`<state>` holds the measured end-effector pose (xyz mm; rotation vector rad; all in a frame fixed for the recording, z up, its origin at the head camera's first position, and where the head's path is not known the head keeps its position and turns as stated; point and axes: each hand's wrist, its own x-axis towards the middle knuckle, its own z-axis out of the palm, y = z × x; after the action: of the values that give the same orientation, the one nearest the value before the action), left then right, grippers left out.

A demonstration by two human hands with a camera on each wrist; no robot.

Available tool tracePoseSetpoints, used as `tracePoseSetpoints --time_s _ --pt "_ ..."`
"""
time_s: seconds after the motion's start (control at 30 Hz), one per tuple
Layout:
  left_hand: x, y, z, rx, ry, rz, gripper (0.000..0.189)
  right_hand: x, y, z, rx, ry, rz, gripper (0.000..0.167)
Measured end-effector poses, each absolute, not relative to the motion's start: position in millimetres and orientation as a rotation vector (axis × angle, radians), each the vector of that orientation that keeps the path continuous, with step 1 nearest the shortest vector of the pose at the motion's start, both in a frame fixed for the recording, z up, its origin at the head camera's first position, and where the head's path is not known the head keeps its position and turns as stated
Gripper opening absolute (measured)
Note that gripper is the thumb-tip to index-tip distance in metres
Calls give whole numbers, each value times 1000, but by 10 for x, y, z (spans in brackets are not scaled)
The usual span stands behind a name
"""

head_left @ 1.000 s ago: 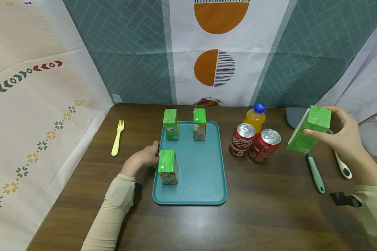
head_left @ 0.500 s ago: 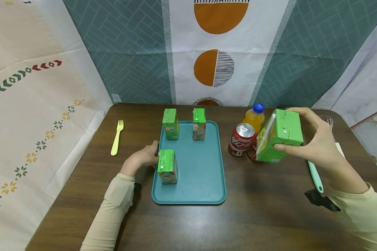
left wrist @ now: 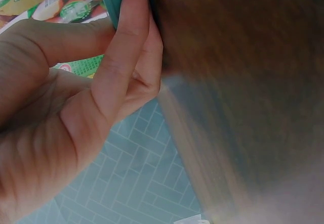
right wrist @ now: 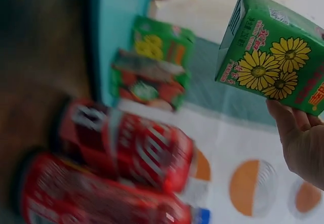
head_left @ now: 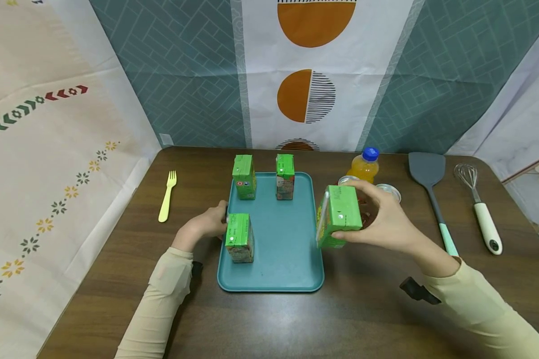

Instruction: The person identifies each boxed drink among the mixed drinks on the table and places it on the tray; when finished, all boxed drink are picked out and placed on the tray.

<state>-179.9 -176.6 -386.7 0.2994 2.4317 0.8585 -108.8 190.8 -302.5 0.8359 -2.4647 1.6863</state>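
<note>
My right hand (head_left: pixel 384 217) grips a green drink carton (head_left: pixel 347 209), which hangs near the right edge of a teal tray (head_left: pixel 287 269). Yellow flowers mark the carton's side in the right wrist view, and a straw runs along it in the head view. At the tray's left edge, my left hand (head_left: pixel 208 222) pinches the rim (left wrist: pixel 114 1) between thumb and fingers. Three green-topped cartons stand on the tray: a front-left carton (head_left: pixel 239 239), a back-left carton (head_left: pixel 244 177) and a back-right carton (head_left: pixel 285 177).
Right of the tray stand two red cola cans (right wrist: pixel 126 143), partly hidden in the head view, and an orange juice bottle (head_left: pixel 364 166) with a blue cap. Farther right lie a grey spatula (head_left: pixel 427 172) and a whisk (head_left: pixel 485 219). A yellow fork (head_left: pixel 167 199) lies on the left.
My right hand has carried the carton leftward, from above the spatula past the cans to the tray's right edge. My left hand and the tray have stayed in place.
</note>
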Motion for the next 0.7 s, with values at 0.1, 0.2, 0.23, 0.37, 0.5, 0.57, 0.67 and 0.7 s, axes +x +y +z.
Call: tracePoseSetpoints --time_s 0.1,0.2,0.23,0.37,0.5,0.57,0.67,0.7 --pt "-1789 -1785 -3863 304 2415 883 56 -1113 1820 -3159 799 -2558 1652 76" --pt "-1784 -1800 -3865 311 2408 901 58 -1158 1747 -3295 781 -2615 1637 75" --pt "-1784 -1802 -3867 315 2409 904 57 -1172 1725 -3337 778 -2628 1632 74" --pt "-1790 -1791 -3868 312 2429 885 53 -1222 1641 -3463 765 -2688 1600 74" --pt "-1793 -1774 -3866 317 2453 854 46 -1265 1569 -3549 777 -2778 1452 74" --pt "-1793 -1768 -3868 329 2458 847 46 -1291 1540 -3591 788 -2808 1407 74" --pt "-1793 -1765 -3868 328 2461 845 46 -1329 1481 -3640 796 -2828 1409 74" --pt "-1793 -1769 -3866 328 2461 849 46 -1341 1458 -3651 802 -2830 1417 74"
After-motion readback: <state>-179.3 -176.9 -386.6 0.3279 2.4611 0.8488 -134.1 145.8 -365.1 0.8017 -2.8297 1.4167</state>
